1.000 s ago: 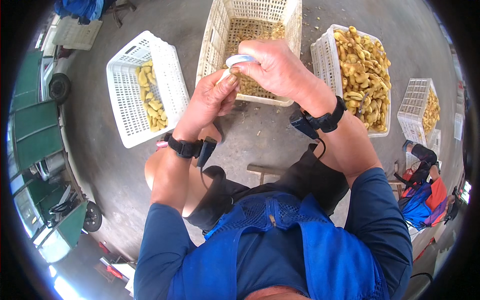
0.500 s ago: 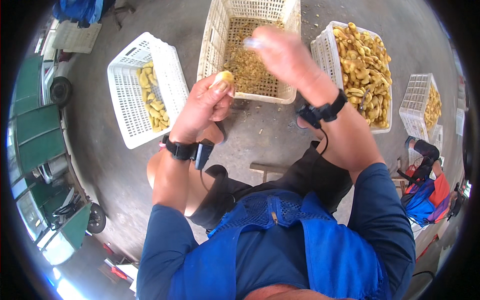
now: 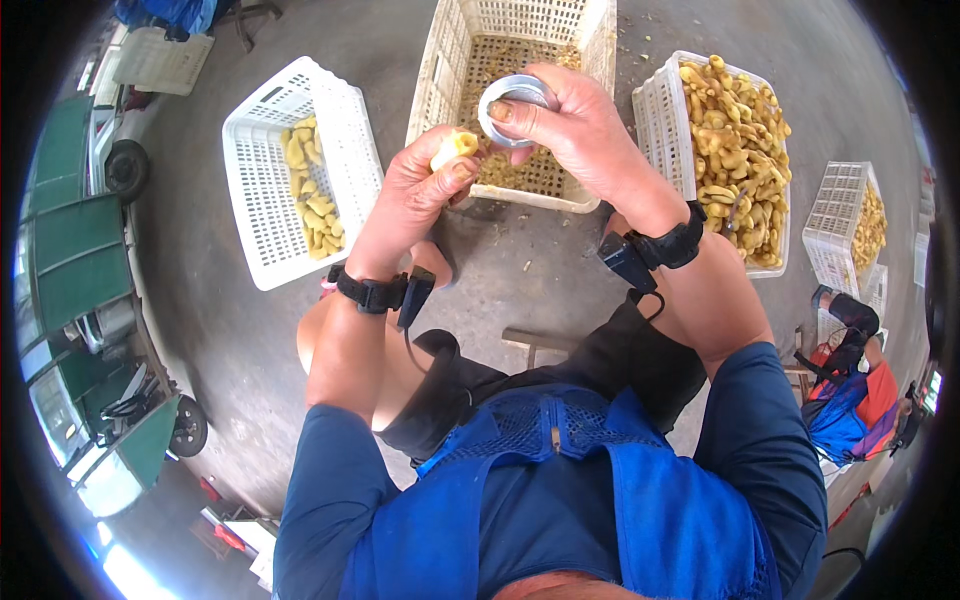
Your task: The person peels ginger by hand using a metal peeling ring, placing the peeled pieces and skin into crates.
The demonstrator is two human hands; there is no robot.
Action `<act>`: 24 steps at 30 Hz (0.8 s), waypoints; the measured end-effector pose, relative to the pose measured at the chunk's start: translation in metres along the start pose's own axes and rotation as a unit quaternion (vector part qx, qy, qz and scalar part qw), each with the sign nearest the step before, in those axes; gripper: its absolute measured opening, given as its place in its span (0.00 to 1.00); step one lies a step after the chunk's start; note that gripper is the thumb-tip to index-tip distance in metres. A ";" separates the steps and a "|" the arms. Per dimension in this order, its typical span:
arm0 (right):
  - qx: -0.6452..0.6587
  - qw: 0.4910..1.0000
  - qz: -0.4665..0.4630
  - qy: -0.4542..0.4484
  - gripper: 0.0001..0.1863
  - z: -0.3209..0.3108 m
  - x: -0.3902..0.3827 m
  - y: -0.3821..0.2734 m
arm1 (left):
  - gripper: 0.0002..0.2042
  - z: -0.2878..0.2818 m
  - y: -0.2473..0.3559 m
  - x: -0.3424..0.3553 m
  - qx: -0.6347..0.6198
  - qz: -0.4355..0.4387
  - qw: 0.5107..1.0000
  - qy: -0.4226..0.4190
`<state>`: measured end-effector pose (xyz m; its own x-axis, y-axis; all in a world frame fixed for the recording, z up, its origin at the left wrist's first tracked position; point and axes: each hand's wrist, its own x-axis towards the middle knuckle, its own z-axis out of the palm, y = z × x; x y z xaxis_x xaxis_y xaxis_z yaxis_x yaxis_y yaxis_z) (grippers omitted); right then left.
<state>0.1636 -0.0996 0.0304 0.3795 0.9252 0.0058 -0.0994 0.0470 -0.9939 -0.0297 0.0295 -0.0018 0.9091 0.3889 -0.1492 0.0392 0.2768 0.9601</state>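
My left hand (image 3: 408, 198) is closed around a peeled-looking yellow knobby piece of produce (image 3: 455, 148), its pale end pointing up and to the right. My right hand (image 3: 595, 145) grips a round, silvery, ring-like metal tool (image 3: 488, 98), the thumb lying across its opening. Tool and piece are close together; whether they touch I cannot tell. Both hands are held above the near part of a white slatted crate (image 3: 535, 200), whose bottom is strewn with yellowish scraps. The hands hide part of it.
On the left, a white crate (image 3: 262, 225) holds several smooth yellow pieces. To the right stands another (image 3: 658, 130), heaped with browner knobby pieces, and farther right a third (image 3: 828, 225). A person (image 3: 850, 400) sits at the right edge. A green vehicle (image 3: 80, 260) is at the left.
My right hand has come down toward the left one, and the ring-like tool now shows clearly. The left hand has turned the yellow piece slightly to the right.
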 end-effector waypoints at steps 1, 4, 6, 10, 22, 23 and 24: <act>0.027 1.000 0.014 -0.009 0.12 0.001 -0.001 0.000 | 0.25 -0.001 -0.001 0.000 0.000 0.000 1.000 0.000; 0.024 0.999 0.029 -0.017 0.12 0.003 -0.002 -0.001 | 0.25 -0.003 -0.001 0.001 0.015 0.006 1.000 -0.012; 0.032 0.999 0.031 -0.022 0.12 0.003 -0.002 0.002 | 0.26 -0.003 0.001 0.002 0.033 -0.010 0.999 -0.028; 0.043 0.998 0.035 -0.037 0.11 0.002 -0.002 0.003 | 0.28 -0.001 0.008 0.001 0.050 -0.009 0.998 -0.028; -0.028 0.995 0.012 -0.099 0.12 0.003 -0.005 -0.012 | 0.28 0.000 0.025 -0.005 0.036 -0.075 0.993 -0.088; -0.029 0.994 0.014 -0.101 0.12 0.004 -0.005 -0.011 | 0.29 0.003 0.027 -0.005 0.039 -0.058 0.994 -0.086; -0.040 0.995 0.000 -0.092 0.12 0.006 -0.006 -0.010 | 0.30 0.004 0.026 -0.007 0.040 -0.049 0.994 -0.085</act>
<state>0.1573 -0.1033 0.0405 0.2037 0.9789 0.0181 -0.0226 0.0232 -0.9995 -0.0329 0.0305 0.0255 0.9557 0.2081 -0.2080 0.1584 0.2318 0.9598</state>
